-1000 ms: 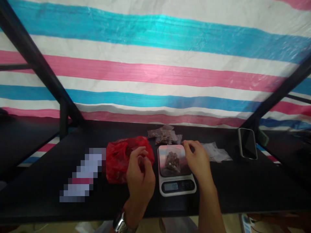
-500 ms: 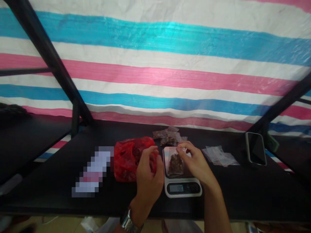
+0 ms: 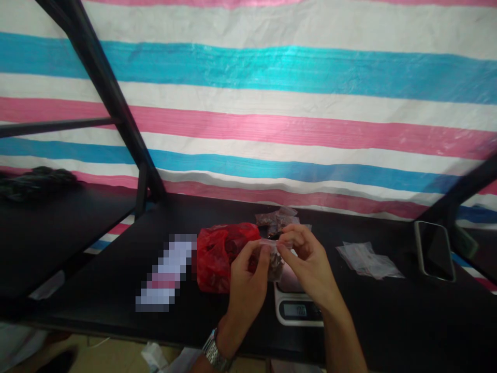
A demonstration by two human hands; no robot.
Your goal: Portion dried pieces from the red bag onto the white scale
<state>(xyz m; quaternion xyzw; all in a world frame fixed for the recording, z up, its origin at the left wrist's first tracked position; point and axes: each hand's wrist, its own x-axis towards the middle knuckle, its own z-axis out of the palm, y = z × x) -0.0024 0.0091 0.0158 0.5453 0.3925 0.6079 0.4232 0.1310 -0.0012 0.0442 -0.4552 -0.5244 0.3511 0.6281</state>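
A small clear zip bag (image 3: pixel 276 267) with brown dried bits inside hangs between my hands. My left hand (image 3: pixel 249 274) pinches its top edge on the left side. At the right of the same edge, the thumb and fingers of my right hand (image 3: pixel 306 261) are closed on it. Below and behind the bag lies a white digital scale (image 3: pixel 280 311), partly hidden by my right hand; its display seems to read 100 or 10.0. Close to my left hand sits a crumpled red plastic bag (image 3: pixel 213 259), its contents mostly hidden.
Several filled small bags (image 3: pixel 285 217) are piled behind the scale. To the right lie flat clear bags (image 3: pixel 368 260) and a phone (image 3: pixel 435 251). A blurred-out sheet (image 3: pixel 166 272) is at the left. Black metal posts (image 3: pixel 116 111) flank the black table (image 3: pixel 97 300).
The bag of brown bits has been lifted off the scale by its top edge. My left hand has come over and taken hold of it too. The view has shifted slightly left.
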